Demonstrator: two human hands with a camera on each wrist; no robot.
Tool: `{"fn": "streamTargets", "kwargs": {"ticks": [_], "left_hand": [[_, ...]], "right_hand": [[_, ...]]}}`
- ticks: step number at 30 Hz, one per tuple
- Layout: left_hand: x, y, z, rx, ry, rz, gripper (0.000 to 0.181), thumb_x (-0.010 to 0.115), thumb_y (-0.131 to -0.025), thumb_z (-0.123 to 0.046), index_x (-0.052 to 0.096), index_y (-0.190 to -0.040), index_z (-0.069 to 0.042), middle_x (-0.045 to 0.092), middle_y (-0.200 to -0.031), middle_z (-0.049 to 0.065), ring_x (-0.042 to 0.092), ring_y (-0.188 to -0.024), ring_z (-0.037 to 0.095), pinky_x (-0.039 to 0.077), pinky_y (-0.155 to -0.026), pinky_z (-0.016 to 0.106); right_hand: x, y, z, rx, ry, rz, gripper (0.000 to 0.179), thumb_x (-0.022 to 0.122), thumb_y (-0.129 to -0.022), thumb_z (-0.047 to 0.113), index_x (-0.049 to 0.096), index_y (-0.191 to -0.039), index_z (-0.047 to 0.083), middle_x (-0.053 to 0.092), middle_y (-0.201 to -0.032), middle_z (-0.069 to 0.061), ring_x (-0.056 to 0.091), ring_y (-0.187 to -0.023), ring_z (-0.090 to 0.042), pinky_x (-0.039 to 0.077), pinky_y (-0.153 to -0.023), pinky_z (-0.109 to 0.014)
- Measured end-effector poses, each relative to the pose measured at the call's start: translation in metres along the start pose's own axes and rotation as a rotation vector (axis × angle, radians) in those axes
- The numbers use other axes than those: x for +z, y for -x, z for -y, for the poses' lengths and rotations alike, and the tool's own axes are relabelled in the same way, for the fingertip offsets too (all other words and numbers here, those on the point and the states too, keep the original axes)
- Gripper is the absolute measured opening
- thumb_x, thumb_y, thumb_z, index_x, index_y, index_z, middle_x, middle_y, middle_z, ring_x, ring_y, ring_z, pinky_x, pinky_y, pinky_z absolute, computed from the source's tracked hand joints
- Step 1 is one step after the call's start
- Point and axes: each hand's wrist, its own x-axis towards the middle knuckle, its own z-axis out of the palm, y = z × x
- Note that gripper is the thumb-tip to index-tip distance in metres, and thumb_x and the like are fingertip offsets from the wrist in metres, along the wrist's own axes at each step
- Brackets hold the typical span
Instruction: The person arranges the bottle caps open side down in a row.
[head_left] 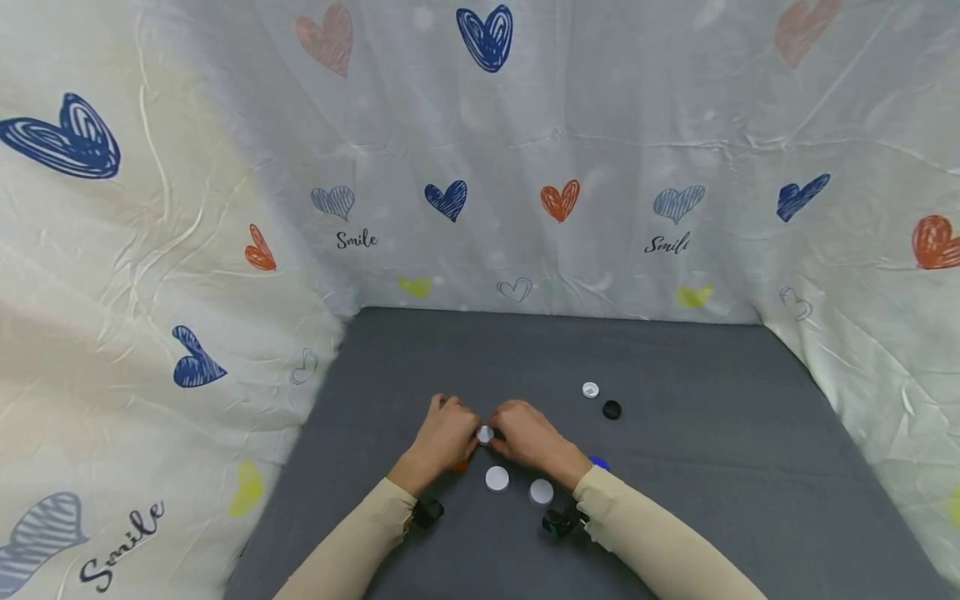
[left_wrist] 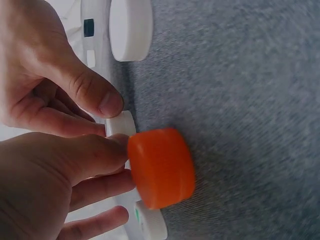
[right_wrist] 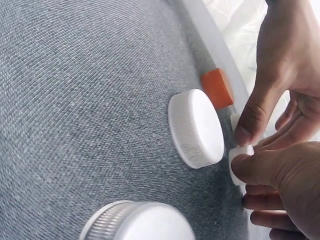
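Note:
Both hands meet over a small white bottle cap [head_left: 485, 434] near the middle of the table. My left hand [head_left: 446, 435] pinches it from one side, thumb and fingertips at its edge; my right hand [head_left: 531, 433] pinches the opposite side. In the right wrist view the thumbs of both hands press on the white cap [right_wrist: 239, 167]. An orange cap [left_wrist: 162, 167] sits right beside my left hand and overlaps its fingertips in the left wrist view. Behind the orange cap shows another white cap [left_wrist: 154, 222] with a green mark, partly hidden.
Two larger white caps, one [head_left: 497, 479] in front of the hands and one [head_left: 542, 492] by the right wrist, lie on the grey cloth [head_left: 697, 508]. A blue cap [head_left: 598, 462] is partly hidden by the right forearm. Farther back are a white cap [head_left: 590, 390] and a black cap [head_left: 612, 409].

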Motion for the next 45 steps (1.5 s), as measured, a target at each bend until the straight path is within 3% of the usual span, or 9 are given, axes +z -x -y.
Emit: {"fn": "streamTargets", "kwargs": {"ticks": [8, 15, 21, 30, 33, 40, 45], "left_hand": [[-0.001, -0.002, -0.004, -0.003, -0.011, 0.018, 0.013, 0.083, -0.08, -0.03, 0.071, -0.078, -0.025, 0.07, -0.079, -0.007, 0.061, -0.089, 0.022, 0.039, -0.101, 0.061], [-0.013, -0.017, 0.0, -0.021, 0.015, 0.041, 0.01, 0.08, -0.082, -0.031, 0.072, -0.082, -0.025, 0.07, -0.082, -0.008, 0.061, -0.09, 0.023, 0.037, -0.103, 0.061], [-0.03, -0.041, -0.006, 0.013, 0.02, 0.034, 0.022, 0.079, -0.084, -0.034, 0.077, -0.102, -0.021, 0.073, -0.095, -0.005, 0.063, -0.095, 0.024, 0.041, -0.101, 0.06], [-0.049, -0.088, -0.035, 0.068, -0.014, 0.03, 0.031, 0.076, -0.088, -0.041, 0.075, -0.114, -0.024, 0.074, -0.105, -0.006, 0.065, -0.096, 0.021, 0.05, -0.088, 0.048], [-0.049, -0.101, -0.043, 0.073, -0.006, 0.046, 0.032, 0.075, -0.088, -0.042, 0.075, -0.115, -0.024, 0.074, -0.106, -0.006, 0.066, -0.095, 0.02, 0.05, -0.084, 0.045], [-0.042, -0.127, -0.057, 0.072, 0.049, 0.061, 0.033, 0.074, -0.089, -0.042, 0.075, -0.116, -0.022, 0.075, -0.108, -0.005, 0.068, -0.1, 0.02, 0.046, -0.093, 0.052], [-0.033, -0.146, -0.072, 0.082, 0.063, 0.079, 0.035, 0.073, -0.089, -0.042, 0.075, -0.118, -0.022, 0.075, -0.11, -0.005, 0.068, -0.1, 0.018, 0.048, -0.09, 0.05]], "right_hand": [[0.004, 0.004, -0.006, -0.002, 0.0, 0.004, 0.007, 0.08, -0.084, 0.024, 0.075, -0.083, 0.019, 0.071, -0.086, 0.004, 0.066, -0.083, -0.015, 0.053, -0.084, -0.038], [-0.014, 0.01, -0.016, 0.063, -0.024, 0.012, 0.016, 0.078, -0.086, 0.028, 0.078, -0.096, 0.015, 0.074, -0.101, 0.002, 0.068, -0.097, -0.018, 0.053, -0.091, -0.041], [-0.036, 0.016, -0.038, 0.133, 0.01, -0.009, 0.027, 0.077, -0.087, 0.029, 0.077, -0.105, 0.009, 0.074, -0.105, -0.003, 0.068, -0.102, -0.023, 0.052, -0.095, -0.044], [-0.068, 0.039, -0.077, 0.247, 0.038, -0.04, 0.033, 0.079, -0.087, 0.026, 0.075, -0.111, 0.003, 0.074, -0.112, -0.01, 0.068, -0.108, -0.029, 0.052, -0.097, -0.047], [-0.074, 0.048, -0.088, 0.29, 0.038, -0.029, 0.035, 0.078, -0.088, 0.026, 0.075, -0.113, 0.003, 0.073, -0.114, -0.011, 0.068, -0.109, -0.03, 0.052, -0.096, -0.048], [-0.081, 0.071, -0.11, 0.336, 0.042, -0.028, 0.032, 0.078, -0.087, 0.023, 0.075, -0.111, 0.003, 0.074, -0.107, -0.012, 0.069, -0.102, -0.032, 0.054, -0.089, -0.049], [-0.081, 0.084, -0.121, 0.38, 0.031, -0.032, 0.032, 0.079, -0.087, 0.023, 0.075, -0.109, 0.001, 0.074, -0.105, -0.013, 0.069, -0.101, -0.033, 0.054, -0.089, -0.05]]}}
